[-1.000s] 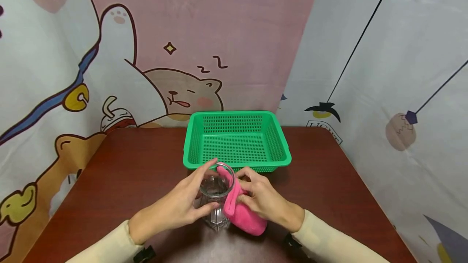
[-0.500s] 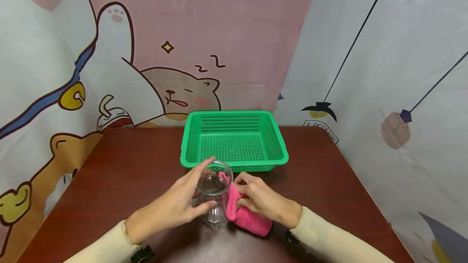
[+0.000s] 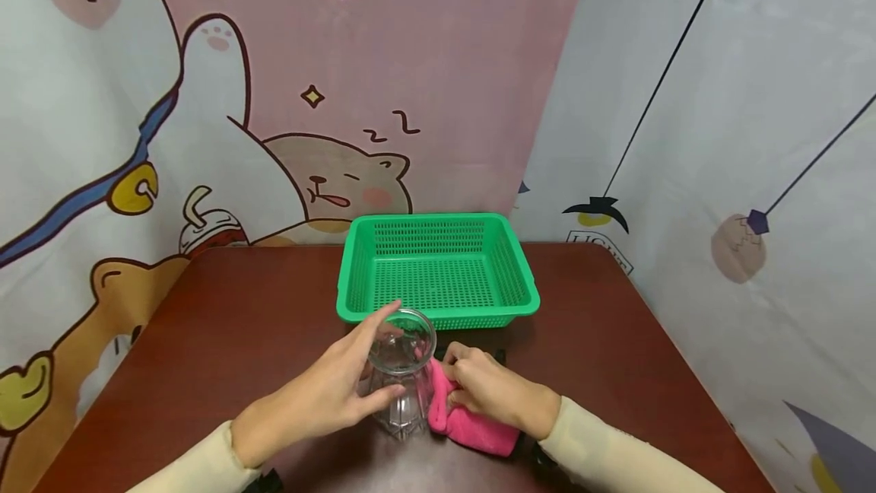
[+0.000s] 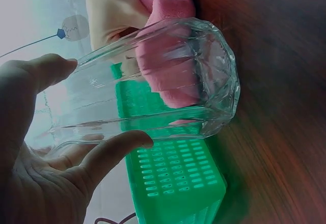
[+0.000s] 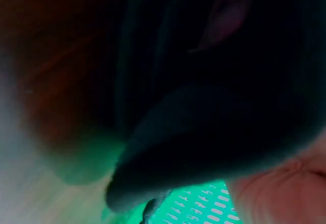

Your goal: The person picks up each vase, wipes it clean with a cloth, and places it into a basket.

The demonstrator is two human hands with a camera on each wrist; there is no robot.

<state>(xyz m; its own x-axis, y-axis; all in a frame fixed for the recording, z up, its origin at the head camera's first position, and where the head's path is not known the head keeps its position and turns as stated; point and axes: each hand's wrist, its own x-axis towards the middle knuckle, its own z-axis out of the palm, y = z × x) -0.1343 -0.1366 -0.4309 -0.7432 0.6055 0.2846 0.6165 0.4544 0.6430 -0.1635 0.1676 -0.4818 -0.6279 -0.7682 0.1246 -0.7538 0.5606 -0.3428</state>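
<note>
I have the left hand (image 3: 335,394) clamped round the clear glass (image 3: 400,405), thumb and fingers on opposite sides, mouth up. The right hand (image 3: 484,388) pinches the pink cloth (image 3: 482,434) at the glass's right side. Both are over the brown table (image 3: 267,318); I can't tell whether the glass's base touches it. Just beyond sits the green basket (image 3: 479,313).

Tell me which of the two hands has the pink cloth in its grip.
The right hand, whose fingers grip the pink cloth. The left hand instead holds the clear faceted glass, its thumb on the near side.
</note>
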